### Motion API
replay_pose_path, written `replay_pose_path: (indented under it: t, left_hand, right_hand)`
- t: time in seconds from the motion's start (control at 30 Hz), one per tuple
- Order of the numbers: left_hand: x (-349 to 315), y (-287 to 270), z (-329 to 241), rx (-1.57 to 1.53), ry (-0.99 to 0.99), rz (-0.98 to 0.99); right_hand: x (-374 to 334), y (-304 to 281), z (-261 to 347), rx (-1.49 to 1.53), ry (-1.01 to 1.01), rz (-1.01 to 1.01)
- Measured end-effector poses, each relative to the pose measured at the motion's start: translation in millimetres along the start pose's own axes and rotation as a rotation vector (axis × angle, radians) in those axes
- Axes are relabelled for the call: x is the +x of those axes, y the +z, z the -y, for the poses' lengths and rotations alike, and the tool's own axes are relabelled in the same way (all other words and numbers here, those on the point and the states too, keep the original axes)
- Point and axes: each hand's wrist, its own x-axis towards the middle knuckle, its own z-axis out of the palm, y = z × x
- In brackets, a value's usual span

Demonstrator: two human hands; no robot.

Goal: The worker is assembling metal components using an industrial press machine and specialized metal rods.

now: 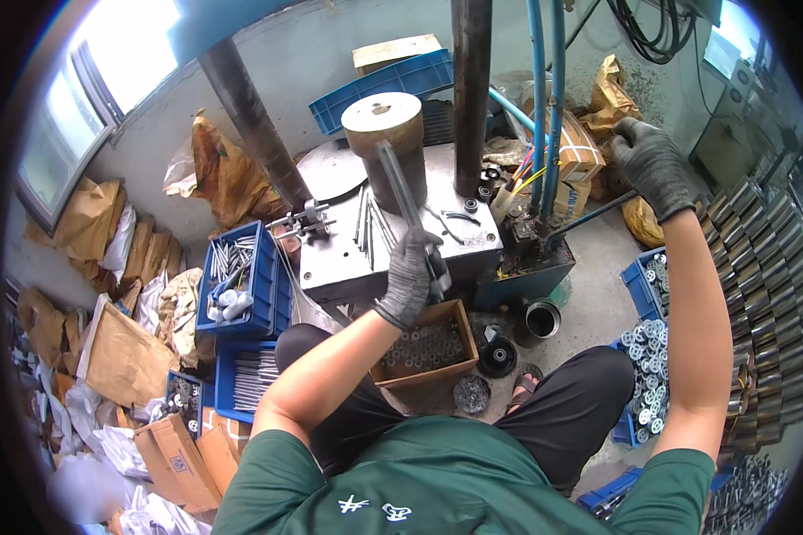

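My left hand, in a grey knit glove, is closed round a long grey metal bar. The bar tilts up in front of a thick metal cylinder with a pale, flat top, and its lower end shows below my fingers. Gloved in grey too, my right hand is raised at the right with its fingers curled in. A dark lever reaches up to that hand's edge; whether the palm grips anything is hidden. Several thin metal rods and dark-handled pliers lie on the metal machine bed.
Dark upright columns flank the cylinder. A wooden box of small round parts sits below the bed. Blue crates of metal parts stand at left, a crate of pale handwheels at right. Stacked metal tubes line the far right.
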Motion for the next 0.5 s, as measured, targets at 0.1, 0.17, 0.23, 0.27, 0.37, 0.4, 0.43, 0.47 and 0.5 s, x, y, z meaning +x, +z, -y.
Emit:
replay_pose_path:
  t: [0.1, 0.17, 0.23, 0.27, 0.37, 0.4, 0.43, 0.47, 0.5]
  left_hand:
    - [3, -22, 34, -0.03, -0.333, -0.21]
    - [13, -32, 44, -0.076, -0.418, -0.243]
    - [19, -43, 48, -0.16, -0.53, -0.238]
    - [23, -48, 50, -0.167, -0.528, -0.247]
    - [38, -62, 62, -0.164, -0.555, -0.279]
    - [36, -62, 61, -0.169, -0.553, -0.288]
    - [33, -61, 59, -0.161, -0.558, -0.303]
    - [29, -61, 57, -0.153, -0.563, -0.318]
    - [24, -56, 57, -0.091, -0.585, -0.311]
  right_hand:
    - [-9, 0, 2, 0.03, -0.023, -0.003]
    - [-18, -2, 2, 0.061, -0.032, -0.016]
    - [-26, -6, 5, 0.109, -0.064, -0.044]
    - [-30, -5, 6, 0.112, -0.073, -0.039]
    - [-43, -5, 0, 0.163, -0.047, -0.041]
    - [-48, -5, -1, 0.168, -0.055, -0.036]
    - [-54, -6, -1, 0.166, -0.065, -0.05]
    - [-60, -7, 0, 0.165, -0.075, -0.064]
    - [-69, -14, 2, 0.15, -0.046, -0.043]
